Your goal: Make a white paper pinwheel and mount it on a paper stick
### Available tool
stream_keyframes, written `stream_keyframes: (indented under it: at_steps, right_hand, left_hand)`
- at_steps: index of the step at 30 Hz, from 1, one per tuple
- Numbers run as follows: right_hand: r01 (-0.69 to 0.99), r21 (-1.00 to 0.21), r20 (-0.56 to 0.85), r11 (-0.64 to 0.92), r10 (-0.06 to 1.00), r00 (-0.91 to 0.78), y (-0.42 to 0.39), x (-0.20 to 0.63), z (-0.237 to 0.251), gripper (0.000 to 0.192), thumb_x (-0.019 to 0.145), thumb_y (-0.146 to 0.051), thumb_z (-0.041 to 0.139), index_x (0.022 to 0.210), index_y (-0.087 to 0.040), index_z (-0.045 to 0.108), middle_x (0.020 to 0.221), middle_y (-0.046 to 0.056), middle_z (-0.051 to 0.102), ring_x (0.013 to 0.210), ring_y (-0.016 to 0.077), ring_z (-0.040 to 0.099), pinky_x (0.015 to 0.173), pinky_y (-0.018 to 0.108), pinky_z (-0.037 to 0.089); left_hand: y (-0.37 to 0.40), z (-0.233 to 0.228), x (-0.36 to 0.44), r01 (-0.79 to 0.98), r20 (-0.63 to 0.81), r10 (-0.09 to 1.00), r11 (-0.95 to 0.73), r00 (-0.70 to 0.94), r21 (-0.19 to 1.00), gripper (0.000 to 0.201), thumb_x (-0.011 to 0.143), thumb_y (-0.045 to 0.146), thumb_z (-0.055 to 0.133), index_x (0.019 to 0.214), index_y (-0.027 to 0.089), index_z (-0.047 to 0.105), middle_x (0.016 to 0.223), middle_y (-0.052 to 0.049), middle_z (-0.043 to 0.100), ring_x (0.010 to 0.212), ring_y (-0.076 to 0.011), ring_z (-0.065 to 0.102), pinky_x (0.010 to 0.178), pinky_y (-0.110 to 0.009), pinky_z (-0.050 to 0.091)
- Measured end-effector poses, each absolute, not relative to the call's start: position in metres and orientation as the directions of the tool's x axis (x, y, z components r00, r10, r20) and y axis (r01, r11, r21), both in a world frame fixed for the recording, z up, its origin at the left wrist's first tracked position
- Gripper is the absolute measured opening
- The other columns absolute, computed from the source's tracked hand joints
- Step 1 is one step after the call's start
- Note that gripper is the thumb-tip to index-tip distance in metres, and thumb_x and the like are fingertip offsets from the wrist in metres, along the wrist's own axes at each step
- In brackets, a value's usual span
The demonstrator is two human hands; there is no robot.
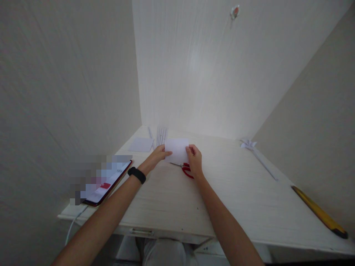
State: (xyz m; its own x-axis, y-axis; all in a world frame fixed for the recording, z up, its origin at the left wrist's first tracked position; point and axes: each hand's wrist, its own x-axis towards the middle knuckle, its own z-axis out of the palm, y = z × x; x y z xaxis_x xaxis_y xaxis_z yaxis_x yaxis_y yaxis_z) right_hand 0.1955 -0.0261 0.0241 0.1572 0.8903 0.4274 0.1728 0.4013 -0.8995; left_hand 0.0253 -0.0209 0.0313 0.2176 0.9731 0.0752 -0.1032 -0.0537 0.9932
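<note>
- Evidently, left hand [160, 153] and right hand [195, 159] pinch opposite sides of a white paper sheet [178, 147], toward the back edge of the tabletop [235, 184].
- Likely step: positioning it; the next move calls for even grip.
- Red-handled scissors [187, 170] lie just frontward.

Matt paper sheet [177, 148]; glossy phone [110, 181]

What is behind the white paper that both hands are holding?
Red-handled scissors show below the white paper, and thin strips beyond its upper left corner. Whatever the paper covers cannot be seen.
</note>
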Motion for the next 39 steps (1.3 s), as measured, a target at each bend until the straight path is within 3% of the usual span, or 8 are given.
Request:
stream_keyframes:
  at_steps: [3,7,11,16,21,29,39]
  right_hand:
    - [0.198,-0.898,0.43,0.392,0.879,0.206,-0.026,0.198,0.024,0.024,0.081,-0.041,0.044,0.076,-0.019,0.054,0.07,0.0,0.053,0.064,0.014,0.048,0.06,0.025,0.04]
    - [0.207,-0.893,0.445,0.4,0.857,0.261,-0.026,0.2,0.024,0.026,0.082,-0.042,0.044,0.079,-0.018,0.054,0.072,0.0,0.053,0.066,0.0138,0.048,0.061,0.025,0.04]
    - [0.193,-0.893,0.448,0.407,0.848,0.283,-0.027,0.199,0.026,0.025,0.083,-0.04,0.044,0.08,-0.018,0.055,0.075,0.001,0.054,0.068,0.014,0.049,0.062,0.024,0.04]
    - [0.197,-0.888,0.458,0.415,0.838,0.298,-0.029,0.199,0.027,0.025,0.083,-0.04,0.045,0.081,-0.017,0.055,0.076,0.001,0.055,0.07,0.0141,0.049,0.064,0.024,0.04]
    - [0.183,-0.88,0.475,0.438,0.817,0.326,-0.026,0.201,0.025,0.026,0.083,-0.041,0.045,0.08,-0.017,0.055,0.074,0.0,0.055,0.069,0.0136,0.048,0.064,0.024,0.039]
    - [0.094,-0.89,0.453,0.446,0.843,0.29,-0.019,0.201,0.019,0.028,0.081,-0.043,0.05,0.087,-0.016,0.057,0.079,0.001,0.057,0.072,0.0137,0.05,0.067,0.026,0.04]
    - [0.099,-0.899,0.435,0.426,0.852,0.29,-0.022,0.2,0.019,0.022,0.081,-0.039,0.051,0.084,-0.018,0.054,0.07,-0.002,0.05,0.061,0.0107,0.047,0.053,0.022,0.041]
  left_hand:
    - [-0.022,0.032,0.025,-0.072,0.051,0.965,-0.034,0.256,0.997,0.022,0.065,0.026,0.069,0.085,0.017,0.065,0.086,-0.006,0.069,0.083,-0.0208,0.064,0.074,-0.031,0.049]
    - [-0.021,0.028,0.022,-0.079,0.029,0.965,-0.009,0.26,0.997,0.017,0.061,0.027,0.073,0.069,0.017,0.063,0.067,-0.002,0.064,0.073,-0.0199,0.064,0.072,-0.033,0.052]
    - [-0.022,0.027,0.02,-0.078,-0.01,0.966,0.031,0.257,0.996,0.021,0.061,0.03,0.075,0.061,0.016,0.059,0.059,-0.001,0.06,0.065,-0.019,0.065,0.07,-0.033,0.054]
    - [-0.024,0.03,0.02,0.01,-0.092,0.962,0.092,0.258,0.996,0.024,0.06,0.032,0.077,0.065,0.014,0.062,0.061,-0.005,0.066,0.065,-0.0202,0.068,0.06,-0.027,0.051]
    - [-0.021,0.029,0.02,0.026,-0.078,0.964,0.074,0.255,0.997,0.021,0.062,0.03,0.075,0.063,0.014,0.062,0.066,-0.007,0.069,0.062,-0.0162,0.066,0.06,-0.025,0.05]
    - [-0.025,0.041,0.023,-0.015,-0.035,0.996,0.036,0.08,0.999,0.017,0.063,0.022,0.072,0.069,0.011,0.06,0.064,-0.003,0.066,0.058,-0.0118,0.063,0.062,-0.023,0.048]
    - [-0.029,0.043,0.026,-0.048,0.021,1.0,-0.021,0.011,0.999,0.026,0.061,0.024,0.074,0.078,0.009,0.062,0.068,-0.004,0.066,0.062,-0.0135,0.065,0.067,-0.025,0.049]
